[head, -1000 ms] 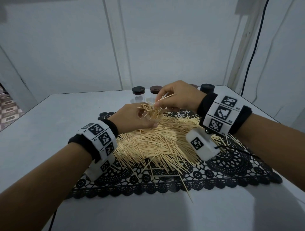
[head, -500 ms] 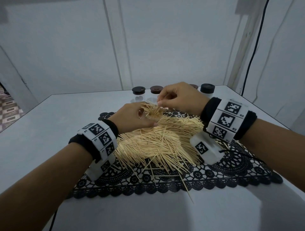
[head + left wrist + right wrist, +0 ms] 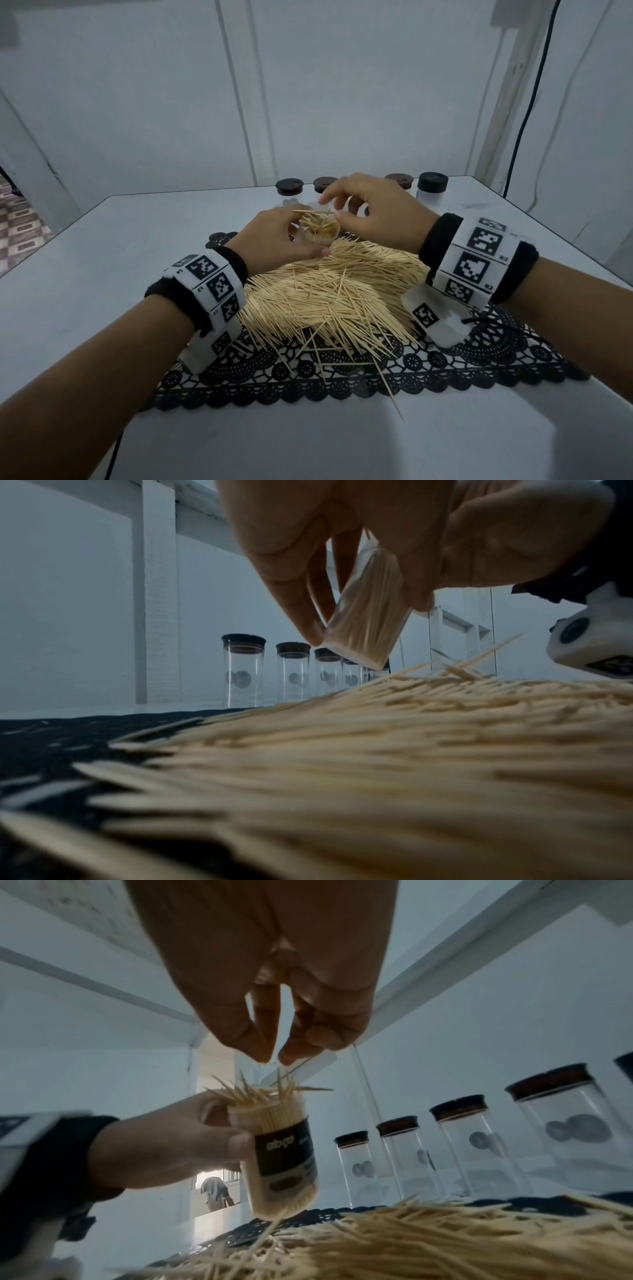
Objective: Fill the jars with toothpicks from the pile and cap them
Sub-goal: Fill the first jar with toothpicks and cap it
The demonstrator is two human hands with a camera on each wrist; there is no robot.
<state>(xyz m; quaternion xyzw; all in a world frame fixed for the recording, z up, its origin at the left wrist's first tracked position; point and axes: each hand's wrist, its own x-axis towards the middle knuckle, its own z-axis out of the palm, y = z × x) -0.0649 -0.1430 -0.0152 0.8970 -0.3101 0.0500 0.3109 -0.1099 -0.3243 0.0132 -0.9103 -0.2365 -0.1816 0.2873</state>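
The small clear plastic jar with a dark label (image 3: 281, 1153), packed nearly full of pale wooden toothpicks, was gripped round its body by the left hand (image 3: 274, 240) and held tilted just above the far edge of the loose toothpick pile (image 3: 329, 291), at about 12 o'clock on the black lace mat (image 3: 445, 366). It looked light and rigid but smooth-walled, so the curled thumb-and-finger hold at mid-height seemed the safe place; the thin picks would likely scatter or snap if forced, and several stood ragged above the rim. The right hand (image 3: 373, 212) hovered just over the mouth, fingertips (image 3: 263, 1053) drawn close together but apparently holding nothing. Half a second earlier those fingers had been pinching down at the picks in the jar; now they had lifted clear. Empty capped glass jars (image 3: 404, 1156) stood behind, at 1 o'clock.
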